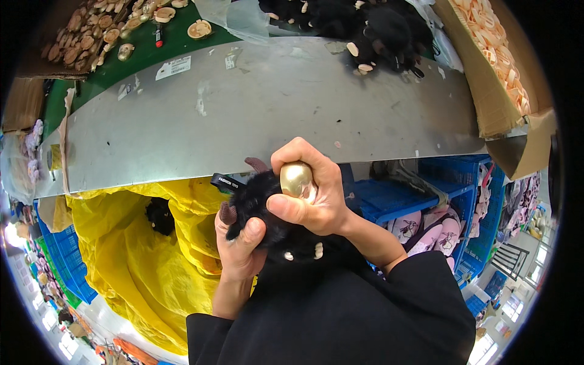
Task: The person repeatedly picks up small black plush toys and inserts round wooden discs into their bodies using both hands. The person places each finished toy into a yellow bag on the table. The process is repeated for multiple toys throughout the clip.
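Note:
Just off the near edge of the metal table [261,115], a black plush toy [255,198] with ribbed brown ear-like pieces is held up in front of me. My left hand [240,249] is closed around its lower left side, thumb pressed into the fur. Fingers and thumb of my right hand [325,198] wrap round a shiny gold, egg-shaped piece [296,180] and press it against the plush; whether it is fixed to the toy is hidden. A black ribbon tag [225,182] sticks out on the left. Small pale pieces [317,250] show on the toy's underside.
More black plush toys [389,33] lie at the far right of the table. A cardboard box [486,85] of peach-coloured plastic parts stands beyond them. Gold and tan shell pieces [88,36] fill the far left. Below are a yellow bag [134,255] and blue crates [389,198].

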The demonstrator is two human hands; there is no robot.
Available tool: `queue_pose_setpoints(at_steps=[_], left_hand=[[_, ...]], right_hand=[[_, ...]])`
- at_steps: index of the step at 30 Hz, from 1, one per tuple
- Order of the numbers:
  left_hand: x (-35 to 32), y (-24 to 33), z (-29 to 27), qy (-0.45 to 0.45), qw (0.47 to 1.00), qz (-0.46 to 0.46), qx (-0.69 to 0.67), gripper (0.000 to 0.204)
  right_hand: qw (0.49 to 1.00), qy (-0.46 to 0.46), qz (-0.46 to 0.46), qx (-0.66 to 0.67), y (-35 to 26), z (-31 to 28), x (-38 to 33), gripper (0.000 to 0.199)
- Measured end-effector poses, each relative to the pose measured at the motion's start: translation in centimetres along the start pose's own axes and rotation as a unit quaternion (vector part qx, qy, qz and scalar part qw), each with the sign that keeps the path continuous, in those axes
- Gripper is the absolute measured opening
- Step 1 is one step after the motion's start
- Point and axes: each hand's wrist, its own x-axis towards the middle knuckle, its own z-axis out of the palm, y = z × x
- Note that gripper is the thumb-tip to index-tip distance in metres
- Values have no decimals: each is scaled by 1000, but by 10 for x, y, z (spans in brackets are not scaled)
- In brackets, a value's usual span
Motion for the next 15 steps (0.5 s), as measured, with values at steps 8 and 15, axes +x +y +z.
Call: queue_pose_setpoints(at_steps=[8,15], left_hand=[[9,-10,-12,-91,993,-74,-17,49],[10,3,17,-7,976,60,207,36]], right_hand=[[997,54,51,11,15,-5,2,35],[997,41,-53,-37,23,-7,-2,49]])
